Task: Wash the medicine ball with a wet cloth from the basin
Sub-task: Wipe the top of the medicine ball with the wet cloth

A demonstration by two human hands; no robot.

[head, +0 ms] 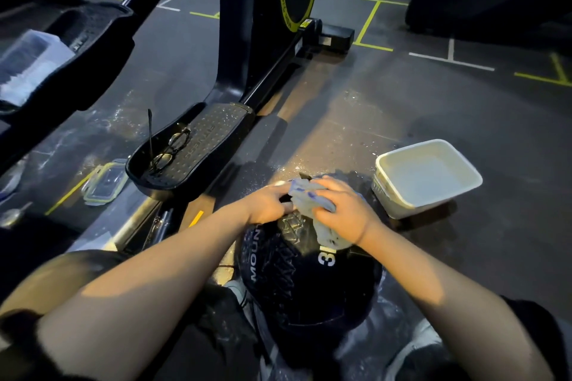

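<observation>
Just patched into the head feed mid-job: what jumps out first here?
Both hands meet atop the dark medicine ball in the lower centre: the right hand grips a pale wet cloth against it, and the left hand rests beside it. A white basin sits on the floor just right of the ball. A pair of glasses lies on the black machine pedal to the left.

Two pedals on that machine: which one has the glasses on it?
The lower pedal, nearest the left hand; glasses lie in it. The upper-left pedal has none.
</observation>
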